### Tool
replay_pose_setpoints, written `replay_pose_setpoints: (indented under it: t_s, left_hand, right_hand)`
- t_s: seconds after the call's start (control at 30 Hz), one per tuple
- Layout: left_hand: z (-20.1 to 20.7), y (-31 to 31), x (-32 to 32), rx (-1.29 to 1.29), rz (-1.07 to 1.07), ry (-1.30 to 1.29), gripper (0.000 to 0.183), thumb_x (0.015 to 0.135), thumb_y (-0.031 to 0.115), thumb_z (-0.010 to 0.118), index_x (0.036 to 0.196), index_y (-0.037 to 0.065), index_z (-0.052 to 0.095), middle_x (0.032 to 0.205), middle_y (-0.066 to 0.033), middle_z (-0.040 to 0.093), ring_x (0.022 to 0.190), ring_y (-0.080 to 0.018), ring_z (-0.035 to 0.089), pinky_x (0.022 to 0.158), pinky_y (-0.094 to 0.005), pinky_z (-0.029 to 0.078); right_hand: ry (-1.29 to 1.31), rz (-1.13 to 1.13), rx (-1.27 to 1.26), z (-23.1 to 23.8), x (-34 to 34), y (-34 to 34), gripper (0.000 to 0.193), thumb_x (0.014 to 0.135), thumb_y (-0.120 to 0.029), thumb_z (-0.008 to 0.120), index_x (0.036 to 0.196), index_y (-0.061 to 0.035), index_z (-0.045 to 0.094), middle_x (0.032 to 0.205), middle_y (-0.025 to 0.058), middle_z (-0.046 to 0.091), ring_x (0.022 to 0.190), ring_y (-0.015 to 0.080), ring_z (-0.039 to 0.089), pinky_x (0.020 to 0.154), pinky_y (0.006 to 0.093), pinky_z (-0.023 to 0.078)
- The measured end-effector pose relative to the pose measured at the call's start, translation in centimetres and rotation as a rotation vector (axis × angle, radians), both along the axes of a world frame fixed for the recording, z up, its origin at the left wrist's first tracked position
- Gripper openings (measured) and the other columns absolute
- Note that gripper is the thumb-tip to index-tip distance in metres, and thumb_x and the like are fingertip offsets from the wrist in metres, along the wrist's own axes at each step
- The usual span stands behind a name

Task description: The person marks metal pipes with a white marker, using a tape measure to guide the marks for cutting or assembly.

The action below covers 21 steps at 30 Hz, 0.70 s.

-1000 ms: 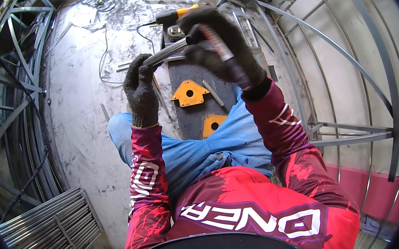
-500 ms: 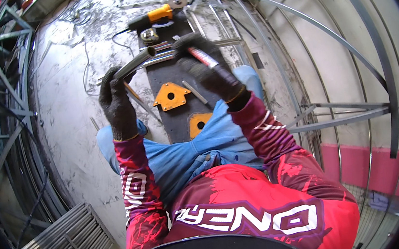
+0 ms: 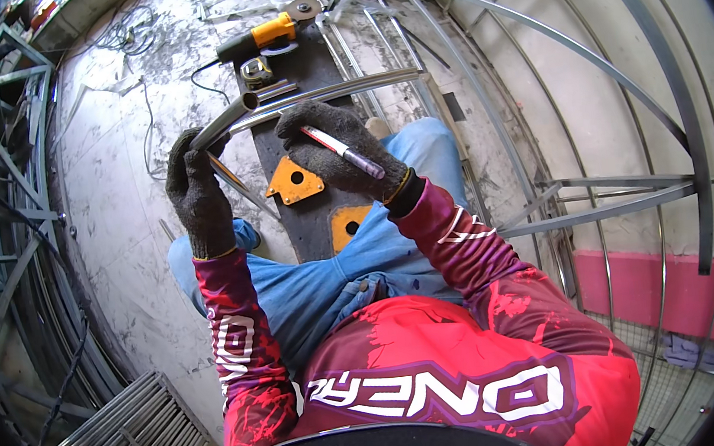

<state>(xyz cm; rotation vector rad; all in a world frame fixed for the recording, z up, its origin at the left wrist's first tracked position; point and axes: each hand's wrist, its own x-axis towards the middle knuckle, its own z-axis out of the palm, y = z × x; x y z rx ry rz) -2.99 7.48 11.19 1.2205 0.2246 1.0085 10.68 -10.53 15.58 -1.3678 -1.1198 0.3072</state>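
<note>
Loose tube over a crowded board

The board (image 3: pixel 307 224) is crowded, so the main hazard, as I judge it, is a knock. Bars (image 3: pixel 351 87) cross it near the tube's raised end; if the wrist dips, metal could strike metal and send them rolling. The grinder (image 3: pixel 259 37) rests at the far end with its bare disc exposed; a forearm stretching that way might catch it, or its cord.

The tube (image 3: pixel 228 117) sits in the left hand (image 3: pixel 196 183), fingers wrapped around its near part while the far end juts out unsupported. A slick glove on round metal could let it twist, which would spoil any line put on it. The right hand (image 3: pixel 315 153) is apart from the left, curled with the marker (image 3: pixel 359 163) in it; exactly which fingers pinch it I cannot tell. A loose hold there could drop it. The same hand hangs over an orange plate (image 3: pixel 293 180) and might nudge it.

Compared with half a second ago, the right hand has come lower and closer to the body, now covering part of that plate and hiding the short rod beside it. The left grip looks unchanged.
</note>
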Motion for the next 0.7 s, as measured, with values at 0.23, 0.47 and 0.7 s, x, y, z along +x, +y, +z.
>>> replay_pose_setpoints:
  t_s: [0.23,0.47,0.7]
  left_hand:
    - [0.7,-0.9,0.1,0.046,0.038,0.090,0.028,0.103,0.014,0.056,0.123,-0.003,0.063,0.112,-0.0110,0.068,0.102,-0.0195,0.065,0.095,-0.0340,0.051]
    - [1.7,-2.3,0.2,-0.043,-0.039,0.047,0.025,0.099,0.009,0.061,0.120,-0.004,0.064,0.109,-0.0085,0.069,0.099,-0.0143,0.063,0.090,-0.0282,0.051]
    - [2.1,-2.4,-0.6,0.025,-0.108,0.120,0.028,0.100,0.009,0.060,0.125,-0.002,0.061,0.108,-0.0102,0.069,0.099,-0.0161,0.064,0.091,-0.0314,0.051]
  right_hand:
    - [0.283,0.089,0.070,5.2,-1.4,0.4,0.044,0.081,0.001,0.077,0.120,-0.0066,0.058,0.103,0.0015,0.058,0.087,0.0097,0.060,0.076,0.0248,0.051]
    - [0.103,-0.048,0.032,7.5,-1.3,1.3,0.038,0.080,0.002,0.078,0.114,-0.0048,0.062,0.106,0.0058,0.062,0.092,0.0137,0.061,0.082,0.0276,0.052]
    - [-0.197,-0.177,0.189,7.1,-1.0,1.8,0.027,0.085,0.007,0.070,0.109,-0.0030,0.063,0.099,0.0098,0.068,0.081,0.0163,0.066,0.074,0.0296,0.056]
